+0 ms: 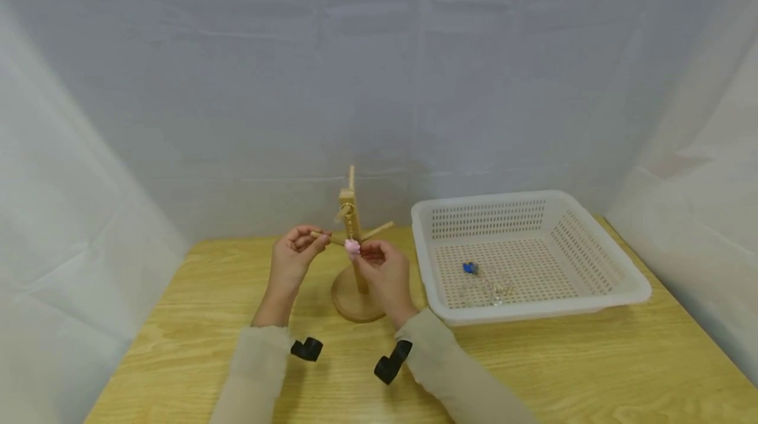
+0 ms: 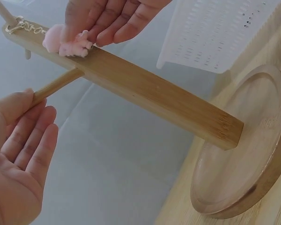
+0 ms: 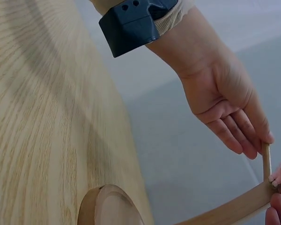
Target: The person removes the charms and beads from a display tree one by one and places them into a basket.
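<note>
A wooden stand [image 2: 154, 96] with a square post, several pegs and a round base [image 1: 346, 305] stands upright on the table. From a peg near its top hangs a keychain: a gold ring and chain [image 2: 30, 27] with a pink figure [image 1: 352, 247] at the end. My right hand [image 1: 387, 276] pinches the pink figure against the side of the post, thumb over it. To the left, my left hand [image 1: 289, 265] holds a lower peg [image 2: 56, 86] near its tip between thumb and forefinger, its other fingers loosely bent.
To the right of the stand sits a white perforated basket [image 1: 429, 292]. Inside it lie a small blue item [image 1: 470, 268] and some clear and gold-coloured small pieces [image 1: 500, 290]. White sheeting [image 1: 379, 81] hangs behind and beside the wooden table [image 1: 177, 332].
</note>
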{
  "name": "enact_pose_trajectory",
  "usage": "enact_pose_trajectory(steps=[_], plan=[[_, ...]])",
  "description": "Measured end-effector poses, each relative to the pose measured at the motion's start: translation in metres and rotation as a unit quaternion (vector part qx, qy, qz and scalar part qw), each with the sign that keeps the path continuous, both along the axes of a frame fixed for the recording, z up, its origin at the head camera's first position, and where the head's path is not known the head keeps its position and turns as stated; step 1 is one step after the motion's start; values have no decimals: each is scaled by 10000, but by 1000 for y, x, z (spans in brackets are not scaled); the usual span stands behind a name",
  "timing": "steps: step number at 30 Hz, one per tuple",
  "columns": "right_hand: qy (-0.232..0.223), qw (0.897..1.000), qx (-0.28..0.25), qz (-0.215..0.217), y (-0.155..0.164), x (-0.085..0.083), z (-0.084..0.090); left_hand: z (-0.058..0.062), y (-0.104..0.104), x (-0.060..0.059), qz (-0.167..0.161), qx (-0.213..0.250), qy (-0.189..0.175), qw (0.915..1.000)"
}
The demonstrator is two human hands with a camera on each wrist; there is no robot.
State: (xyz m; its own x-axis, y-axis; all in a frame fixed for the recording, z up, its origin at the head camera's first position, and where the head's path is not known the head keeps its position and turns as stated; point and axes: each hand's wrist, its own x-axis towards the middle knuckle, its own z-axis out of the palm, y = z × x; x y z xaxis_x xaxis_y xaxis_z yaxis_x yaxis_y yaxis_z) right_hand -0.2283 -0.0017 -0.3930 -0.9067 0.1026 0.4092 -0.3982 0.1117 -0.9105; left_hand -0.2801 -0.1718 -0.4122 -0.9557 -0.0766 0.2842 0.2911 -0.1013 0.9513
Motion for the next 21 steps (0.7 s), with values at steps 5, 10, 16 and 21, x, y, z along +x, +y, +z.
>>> enact_pose_trajectory(steps=[5, 10, 16, 21], plan=[[8, 9999, 43, -146, -2, -1, 2, 1, -2, 0, -45, -143, -97, 9998], [11, 9999, 1, -138, -3, -5, -3, 1, -3, 0, -97, -250, -163, 9995], [135, 9997, -14, -195, -6, -25, -32, 2, -4, -1, -112, -342, -233, 9991], [209, 9993, 53, -303, -7, -25, -31, 2, -4, -1, -126, -345, -279, 9989]])
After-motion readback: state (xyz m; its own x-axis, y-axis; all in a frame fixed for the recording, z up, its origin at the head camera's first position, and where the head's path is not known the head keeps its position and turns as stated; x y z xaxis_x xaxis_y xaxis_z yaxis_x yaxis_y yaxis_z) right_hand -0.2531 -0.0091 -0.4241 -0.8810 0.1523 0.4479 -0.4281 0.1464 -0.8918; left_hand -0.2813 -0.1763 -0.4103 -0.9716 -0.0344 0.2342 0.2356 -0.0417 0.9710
